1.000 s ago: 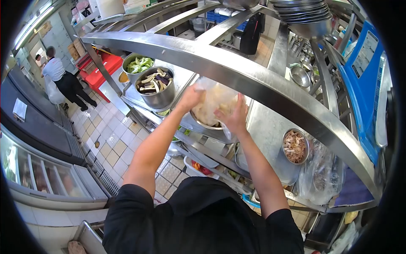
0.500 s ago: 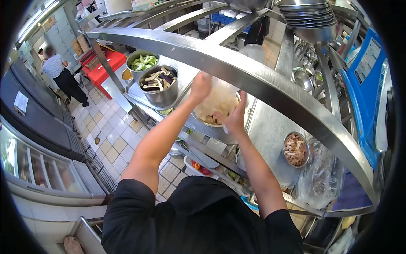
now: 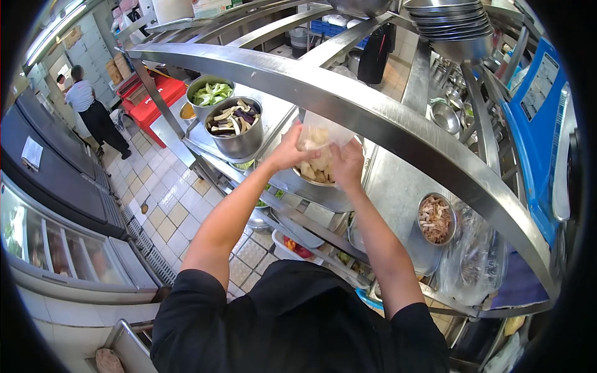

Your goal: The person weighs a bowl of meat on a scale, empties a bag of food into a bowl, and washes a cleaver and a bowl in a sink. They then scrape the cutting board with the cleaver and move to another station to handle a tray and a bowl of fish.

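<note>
A translucent plastic bag (image 3: 323,129) with pale chunks showing through it is held over a round metal pot (image 3: 320,194) of similar pale pieces (image 3: 318,173). My left hand (image 3: 291,149) grips the bag's left side, and my right hand (image 3: 348,163) has its fingers closed on the right side. Left of them stands a metal pot of sliced eggplant (image 3: 234,121), and behind that one a pot of green leafy vegetable (image 3: 212,93). Farther right on the metal counter is a bowl of shredded meat (image 3: 435,218).
A curved steel shelf rail (image 3: 373,118) crosses just above my hands. Stacked metal bowls (image 3: 451,25) stand at the upper right, near a blue panel (image 3: 535,137). Plastic bags (image 3: 472,261) lie beside the meat. A person (image 3: 93,112) stands at the far left near a red cooler (image 3: 152,102).
My left hand has come down from the bag's top to its left side, and the bag sits more bunched between both hands. The person at the far left has shifted slightly.
</note>
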Available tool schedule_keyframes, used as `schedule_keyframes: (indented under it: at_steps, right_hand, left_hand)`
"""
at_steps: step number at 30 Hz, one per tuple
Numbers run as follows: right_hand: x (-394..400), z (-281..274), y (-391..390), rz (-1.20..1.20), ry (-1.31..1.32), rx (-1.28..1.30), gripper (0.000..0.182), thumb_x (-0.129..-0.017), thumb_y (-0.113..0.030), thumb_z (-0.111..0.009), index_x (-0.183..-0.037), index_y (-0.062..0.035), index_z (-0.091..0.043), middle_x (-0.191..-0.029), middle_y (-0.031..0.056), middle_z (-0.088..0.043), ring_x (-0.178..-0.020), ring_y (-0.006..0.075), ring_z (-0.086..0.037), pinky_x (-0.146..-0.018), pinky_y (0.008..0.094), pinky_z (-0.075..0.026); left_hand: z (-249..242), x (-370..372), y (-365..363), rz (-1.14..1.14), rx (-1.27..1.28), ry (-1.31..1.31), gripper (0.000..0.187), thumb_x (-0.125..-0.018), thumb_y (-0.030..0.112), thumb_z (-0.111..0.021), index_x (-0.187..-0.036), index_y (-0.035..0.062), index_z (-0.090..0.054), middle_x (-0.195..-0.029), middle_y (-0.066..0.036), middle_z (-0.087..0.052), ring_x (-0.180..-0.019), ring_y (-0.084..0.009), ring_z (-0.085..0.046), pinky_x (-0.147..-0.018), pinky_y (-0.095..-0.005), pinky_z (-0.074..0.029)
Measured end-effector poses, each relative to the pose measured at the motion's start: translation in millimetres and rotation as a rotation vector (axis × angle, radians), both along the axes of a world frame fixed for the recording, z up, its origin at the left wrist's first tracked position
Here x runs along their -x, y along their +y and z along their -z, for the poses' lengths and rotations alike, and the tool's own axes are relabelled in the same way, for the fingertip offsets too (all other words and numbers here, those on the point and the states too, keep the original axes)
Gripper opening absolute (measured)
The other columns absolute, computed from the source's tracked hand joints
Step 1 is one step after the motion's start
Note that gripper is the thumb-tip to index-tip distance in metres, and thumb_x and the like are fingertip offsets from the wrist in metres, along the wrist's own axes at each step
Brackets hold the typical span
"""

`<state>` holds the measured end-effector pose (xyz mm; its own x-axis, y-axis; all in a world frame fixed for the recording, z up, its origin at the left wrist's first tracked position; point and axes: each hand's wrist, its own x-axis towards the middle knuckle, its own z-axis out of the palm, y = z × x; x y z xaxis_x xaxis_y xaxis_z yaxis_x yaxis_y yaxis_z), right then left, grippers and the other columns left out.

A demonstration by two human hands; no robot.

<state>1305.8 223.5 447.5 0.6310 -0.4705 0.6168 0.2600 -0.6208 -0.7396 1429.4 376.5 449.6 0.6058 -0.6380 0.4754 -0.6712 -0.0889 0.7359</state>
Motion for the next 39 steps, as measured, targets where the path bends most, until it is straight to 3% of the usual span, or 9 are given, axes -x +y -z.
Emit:
schedule_keyframes:
  at_steps: [7, 9, 14, 17, 20, 25, 28, 33, 39]
  right_hand:
    - [9.6, -15.5, 2.7, -0.174, -0.010, -0.027, 0.032, -0.081, -0.015, -0.072, -0.110, -0.0031, -0.064, -0.116, 0.0158, -0.059, -0.114, 0.0333, -0.054, -0.098, 0.0415, -0.040]
    - [21.6, -25.8, -1.7, -0.004, 0.022, 0.149, 0.044, -0.081, -0.022, -0.073, -0.118, -0.0036, -0.058, -0.122, 0.0162, -0.056, -0.118, 0.0348, -0.050, -0.101, 0.0438, -0.037]
    - [23.0, 26.6, -16.5, 0.329, 0.240, 0.353, 0.073, -0.082, -0.041, -0.071, -0.136, -0.0018, -0.040, -0.136, 0.0247, -0.042, -0.130, 0.0418, -0.037, -0.109, 0.0480, -0.029]
    - [22.5, 23.7, -10.7, 0.203, 0.138, 0.076, 0.078, -0.082, -0.043, -0.071, -0.137, 0.0010, -0.037, -0.140, 0.0270, -0.037, -0.130, 0.0428, -0.036, -0.110, 0.0491, -0.028]
    - [22.4, 27.8, -3.9, 0.224, 0.184, 0.148, 0.081, -0.081, -0.043, -0.072, -0.137, 0.0034, -0.036, -0.140, 0.0269, -0.037, -0.131, 0.0422, -0.036, -0.110, 0.0487, -0.029]
    - [28.4, 21.5, 14.3, 0.207, 0.201, 0.190, 0.083, -0.079, -0.040, -0.074, -0.137, 0.0035, -0.034, -0.136, 0.0261, -0.041, -0.128, 0.0416, -0.040, -0.108, 0.0485, -0.031]
    - [26.1, 24.7, 16.8, 0.215, 0.175, 0.203, 0.084, -0.077, -0.039, -0.075, -0.137, 0.0033, -0.034, -0.134, 0.0254, -0.043, -0.127, 0.0416, -0.041, -0.107, 0.0487, -0.032]
    - [22.8, 24.2, 19.2, 0.223, 0.175, 0.215, 0.083, -0.077, -0.039, -0.076, -0.136, 0.0024, -0.034, -0.133, 0.0241, -0.045, -0.124, 0.0406, -0.044, -0.104, 0.0484, -0.034]
    - [31.1, 11.6, 28.5, 0.179, 0.241, 0.144, 0.085, -0.077, -0.044, -0.075, -0.138, -0.0011, -0.034, -0.133, 0.0211, -0.046, -0.124, 0.0381, -0.044, -0.107, 0.0484, -0.030]
  left_hand:
    - [-0.6, -7.1, -23.8, 0.064, 0.306, 0.407, 0.022, -0.095, 0.009, -0.054, -0.116, 0.0018, -0.058, -0.103, -0.008, -0.066, -0.097, -0.0154, -0.061, -0.087, -0.0320, -0.047]
    - [-4.8, -10.7, -30.3, 0.044, 0.458, 0.501, 0.018, -0.097, 0.007, -0.050, -0.112, 0.0015, -0.058, -0.098, -0.006, -0.066, -0.092, -0.0129, -0.060, -0.084, -0.0304, -0.048]
    - [-1.2, -12.0, -42.7, -0.173, 0.479, 0.466, 0.017, -0.098, 0.008, -0.047, -0.114, 0.0022, -0.047, -0.094, -0.007, -0.061, -0.086, -0.0118, -0.057, -0.080, -0.0274, -0.047]
    - [27.4, -41.1, -58.2, -0.245, 0.598, 0.265, 0.021, -0.100, 0.014, -0.046, -0.116, 0.0012, -0.041, -0.093, -0.008, -0.058, -0.085, -0.0151, -0.055, -0.080, -0.0313, -0.048]
    - [14.6, -42.3, -59.5, -0.133, 0.712, 0.598, 0.030, -0.100, 0.019, -0.046, -0.118, -0.0041, -0.043, -0.101, -0.015, -0.062, -0.096, -0.0227, -0.059, -0.086, -0.0374, -0.048]
    - [23.7, -73.7, -58.8, -0.262, -0.061, 0.241, 0.052, -0.091, 0.037, -0.060, -0.117, -0.0079, -0.059, -0.111, -0.023, -0.066, -0.106, -0.0327, -0.063, -0.090, -0.0405, -0.048]
    - [21.8, -87.4, -63.0, -0.142, -0.223, 0.272, 0.059, -0.083, 0.045, -0.068, -0.111, -0.0067, -0.066, -0.104, -0.020, -0.069, -0.097, -0.0301, -0.066, -0.086, -0.0393, -0.050]
    - [-19.8, -51.2, -58.3, 0.019, 0.401, 0.845, 0.034, -0.090, 0.024, -0.064, -0.109, -0.0033, -0.066, -0.101, -0.013, -0.068, -0.089, -0.0232, -0.066, -0.077, -0.0382, -0.054]
    - [-41.4, -41.0, -57.0, 0.147, 0.747, 0.946, 0.023, -0.091, 0.010, -0.059, -0.110, -0.0014, -0.064, -0.102, -0.009, -0.067, -0.085, -0.0189, -0.064, -0.073, -0.0337, -0.054]
